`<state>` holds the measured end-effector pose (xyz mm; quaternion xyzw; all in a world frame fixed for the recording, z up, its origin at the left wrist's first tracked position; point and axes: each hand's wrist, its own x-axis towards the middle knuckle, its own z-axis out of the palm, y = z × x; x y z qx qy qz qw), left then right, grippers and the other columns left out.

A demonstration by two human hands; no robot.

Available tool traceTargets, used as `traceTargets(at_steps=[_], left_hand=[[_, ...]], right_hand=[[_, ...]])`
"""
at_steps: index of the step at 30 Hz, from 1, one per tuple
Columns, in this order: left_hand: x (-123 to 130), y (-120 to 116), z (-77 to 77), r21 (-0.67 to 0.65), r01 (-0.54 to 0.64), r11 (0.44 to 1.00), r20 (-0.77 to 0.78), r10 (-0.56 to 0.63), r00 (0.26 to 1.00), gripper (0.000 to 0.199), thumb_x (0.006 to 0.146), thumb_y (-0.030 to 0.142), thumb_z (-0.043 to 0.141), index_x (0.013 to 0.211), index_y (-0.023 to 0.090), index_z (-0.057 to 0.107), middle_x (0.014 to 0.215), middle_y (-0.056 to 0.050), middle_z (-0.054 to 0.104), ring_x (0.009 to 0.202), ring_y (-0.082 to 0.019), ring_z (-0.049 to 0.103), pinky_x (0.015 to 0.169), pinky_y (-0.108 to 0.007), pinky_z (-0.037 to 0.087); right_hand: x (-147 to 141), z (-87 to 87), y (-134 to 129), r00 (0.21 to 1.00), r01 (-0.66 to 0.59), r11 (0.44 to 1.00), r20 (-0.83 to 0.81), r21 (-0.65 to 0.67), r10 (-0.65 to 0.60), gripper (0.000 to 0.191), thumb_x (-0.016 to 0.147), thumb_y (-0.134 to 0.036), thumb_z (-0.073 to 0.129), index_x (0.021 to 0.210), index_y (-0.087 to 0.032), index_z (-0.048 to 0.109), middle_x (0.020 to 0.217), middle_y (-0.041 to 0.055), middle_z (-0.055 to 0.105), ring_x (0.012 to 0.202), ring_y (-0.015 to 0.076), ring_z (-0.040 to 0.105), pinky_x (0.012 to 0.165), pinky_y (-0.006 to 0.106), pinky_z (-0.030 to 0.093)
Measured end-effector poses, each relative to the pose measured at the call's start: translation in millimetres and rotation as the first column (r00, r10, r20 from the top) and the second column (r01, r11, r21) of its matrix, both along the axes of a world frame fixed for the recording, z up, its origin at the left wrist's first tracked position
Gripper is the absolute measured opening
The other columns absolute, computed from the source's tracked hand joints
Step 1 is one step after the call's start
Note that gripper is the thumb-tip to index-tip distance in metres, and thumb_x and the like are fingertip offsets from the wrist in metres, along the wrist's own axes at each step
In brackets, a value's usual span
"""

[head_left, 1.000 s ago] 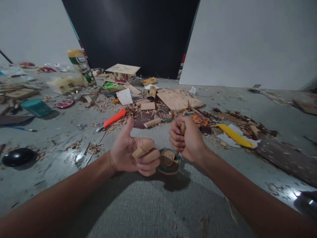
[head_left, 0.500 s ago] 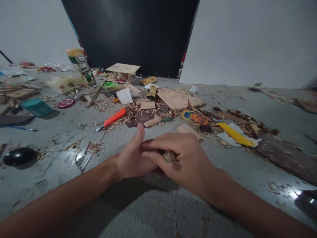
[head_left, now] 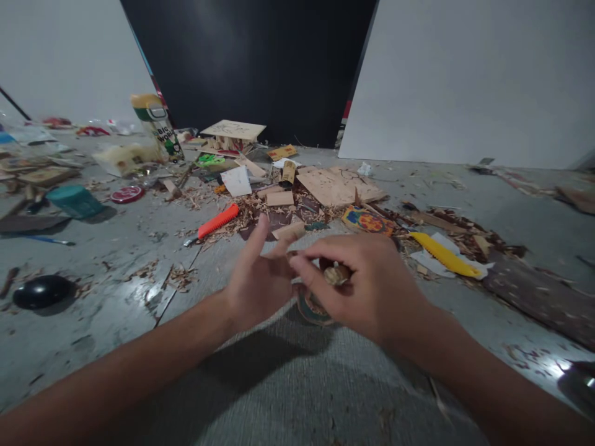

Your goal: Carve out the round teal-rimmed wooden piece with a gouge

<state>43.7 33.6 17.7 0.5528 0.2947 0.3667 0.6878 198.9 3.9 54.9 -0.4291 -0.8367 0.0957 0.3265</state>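
Observation:
My left hand (head_left: 260,285) is turned palm up with the thumb raised and the fingers stretched out, nothing gripped in it. Against its fingers are the fingertips of my right hand (head_left: 372,285), which is curled round a brown stick-like thing (head_left: 337,275); only its knobbly, rounded end shows. Below and between the hands sits a roundish piece with a dark green rim (head_left: 310,313), mostly covered by the right hand; I cannot tell whether either hand holds it. Just beyond the fingers lies a small light wood strip (head_left: 289,231).
An orange utility knife (head_left: 217,222) lies ahead on the left, a yellow one (head_left: 444,254) on the right. Shavings, wood scraps and a plywood sheet (head_left: 337,184) spread between. Further left are a teal cup-like container (head_left: 74,201), a black rounded object (head_left: 43,292) and a bottle (head_left: 160,130).
My right hand has shifted right and a little up, away from the left palm. The left fingers now show more openly, and the green-rimmed piece has come into sight beneath.

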Motion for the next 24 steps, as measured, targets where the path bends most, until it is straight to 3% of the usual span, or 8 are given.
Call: traceTargets(at_steps=[3,5,12,14,17,19,21,24], left_hand=[[-0.2,5.2,-1.7,-0.427,-0.101,0.899,0.212,0.208,0.955,0.069,0.079,0.084,0.036,0.105,0.024,0.058,0.088,-0.006,0.061,0.081,-0.023,0.061,0.075,-0.038,0.049],[-1.0,7.9,-1.7,-0.548,-0.151,0.823,0.249,0.333,0.909,0.063,0.08,0.079,0.041,0.104,0.023,0.056,0.089,-0.005,0.058,0.081,-0.021,0.06,0.074,-0.036,0.049],[-0.7,8.0,3.6,-0.482,-0.152,0.863,0.287,0.319,0.903,0.049,0.088,0.065,0.042,0.108,0.022,0.057,0.103,-0.008,0.06,0.089,-0.021,0.059,0.078,-0.035,0.05],[-1.4,9.9,-0.3,-0.41,-0.179,0.894,0.257,0.301,0.918,0.05,0.087,0.065,0.042,0.107,0.022,0.058,0.109,-0.009,0.06,0.093,-0.022,0.059,0.082,-0.037,0.05],[-5.0,12.2,-8.6,-0.023,-0.31,0.95,0.075,0.311,0.947,0.045,0.087,0.059,0.049,0.111,0.022,0.058,0.117,-0.01,0.06,0.108,-0.027,0.057,0.092,-0.042,0.046],[-7.4,10.2,-13.0,0.268,-0.133,0.954,-0.229,0.197,0.953,0.048,0.084,0.054,0.06,0.121,0.023,0.057,0.128,-0.011,0.058,0.122,-0.03,0.05,0.103,-0.047,0.039],[-8.0,5.7,-16.7,0.366,0.135,0.921,-0.498,0.071,0.864,0.074,0.074,0.054,0.073,0.136,0.022,0.048,0.139,-0.015,0.052,0.129,-0.035,0.046,0.107,-0.053,0.034],[-5.8,0.1,-22.5,0.502,0.329,0.8,-0.668,0.117,0.735,0.087,0.067,0.053,0.078,0.141,0.022,0.044,0.131,-0.015,0.06,0.127,-0.039,0.046,0.111,-0.061,0.025]], right_hand=[[-3.3,-3.3,-5.1,0.983,-0.16,0.986,0.086,-0.045,0.163,0.035,0.091,-0.028,0.057,0.123,-0.022,0.068,0.088,0.0046,0.078,0.06,0.0162,0.061,0.056,0.03,0.037],[-6.8,-5.4,-8.5,0.949,-0.208,0.968,0.212,-0.139,0.235,0.037,0.09,-0.026,0.054,0.124,-0.022,0.068,0.084,0.006,0.079,0.057,0.0182,0.06,0.053,0.031,0.033],[-7.5,0.6,-9.7,0.956,-0.161,0.958,0.205,-0.238,0.211,0.057,0.085,-0.024,0.059,0.142,-0.027,0.055,0.08,0.0037,0.076,0.058,0.0181,0.056,0.054,0.03,0.029],[-0.9,6.6,-5.1,0.972,-0.186,0.938,0.087,-0.293,0.22,0.027,0.086,-0.035,0.063,0.109,-0.024,0.074,0.059,-0.0005,0.064,0.049,0.0139,0.046,0.051,0.029,0.027],[13.7,15.2,8.3,0.911,-0.217,0.91,-0.408,-0.354,0.059,0.049,0.092,-0.054,0.049,0.058,-0.02,0.061,0.049,-0.0028,0.043,0.044,0.0102,0.033,0.048,0.028,0.025],[22.0,15.8,19.2,0.726,-0.336,0.823,-0.682,-0.459,-0.084,0.057,0.091,-0.06,0.042,0.05,-0.022,0.051,0.047,-0.0037,0.035,0.042,0.0103,0.028,0.046,0.028,0.024],[26.5,10.8,28.6,0.57,-0.479,0.712,-0.799,-0.513,-0.192,0.054,0.09,-0.053,0.04,0.045,-0.023,0.044,0.043,-0.005,0.027,0.039,0.0099,0.021,0.042,0.027,0.022],[27.4,-2.8,36.9,0.431,-0.586,0.609,-0.842,-0.534,-0.324,0.05,0.088,-0.042,0.038,0.042,-0.023,0.035,0.04,-0.0067,0.017,0.036,0.0091,0.013,0.037,0.024,0.018]])
